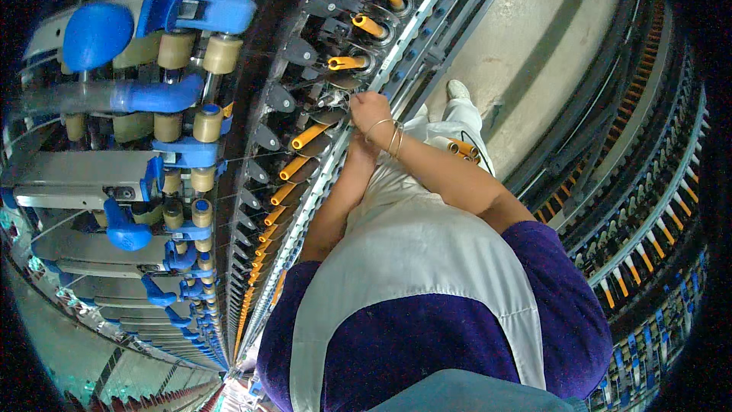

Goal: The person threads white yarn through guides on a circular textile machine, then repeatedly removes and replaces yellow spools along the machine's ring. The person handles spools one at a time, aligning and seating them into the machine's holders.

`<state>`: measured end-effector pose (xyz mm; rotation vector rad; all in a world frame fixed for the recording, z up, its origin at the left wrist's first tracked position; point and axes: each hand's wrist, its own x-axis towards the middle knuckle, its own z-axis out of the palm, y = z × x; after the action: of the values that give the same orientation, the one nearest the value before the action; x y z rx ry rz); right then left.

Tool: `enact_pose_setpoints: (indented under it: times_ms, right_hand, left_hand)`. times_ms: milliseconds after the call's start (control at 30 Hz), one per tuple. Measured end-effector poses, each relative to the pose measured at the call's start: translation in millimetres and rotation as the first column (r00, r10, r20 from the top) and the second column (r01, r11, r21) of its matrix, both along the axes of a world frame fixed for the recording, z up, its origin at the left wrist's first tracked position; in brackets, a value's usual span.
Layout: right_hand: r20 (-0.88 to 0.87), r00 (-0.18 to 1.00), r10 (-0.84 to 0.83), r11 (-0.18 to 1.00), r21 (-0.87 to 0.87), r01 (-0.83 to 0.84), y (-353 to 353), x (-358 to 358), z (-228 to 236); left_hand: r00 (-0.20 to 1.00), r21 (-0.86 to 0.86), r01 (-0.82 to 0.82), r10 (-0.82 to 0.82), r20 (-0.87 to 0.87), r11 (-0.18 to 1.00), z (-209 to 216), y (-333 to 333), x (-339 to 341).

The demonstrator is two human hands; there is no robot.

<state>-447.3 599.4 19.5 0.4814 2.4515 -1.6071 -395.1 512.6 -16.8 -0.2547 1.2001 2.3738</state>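
Hands point(369, 114) meet beside orange tubes point(309, 136); a blue lever point(122, 221) bears illegible marking point(133, 239).

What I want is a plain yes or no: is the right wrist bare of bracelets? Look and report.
No, the right hand has thin bracelets around its wrist.

A hollow orange tube point(348, 63) points leftward, open end showing; a second orange tube point(309, 135) slants down-left nearby.

Prob. textile mill: mach. point(80, 174) w/ orange tubes point(309, 136).
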Motion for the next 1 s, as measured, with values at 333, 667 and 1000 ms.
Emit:
enact_pose_setpoints:
  times_ms: [333,667,1000]
  right_hand:
    - [0.748,0.645,-0.153,0.460,-0.524,0.717,-11,-28,12]
    - [0.682,0.729,-0.066,0.190,-0.708,0.680,13,-8,51]
    - [0.359,0.909,0.211,0.640,-0.754,0.149,81,7,78]
  left_hand:
    - [1.000,0.068,-0.019,0.019,-0.005,0.998,-4,-4,-2]
    - [0.999,0.090,-0.048,0.046,0.026,0.995,-6,-4,5]
    - [0.973,0.246,-0.188,0.145,0.182,0.951,-20,18,4]
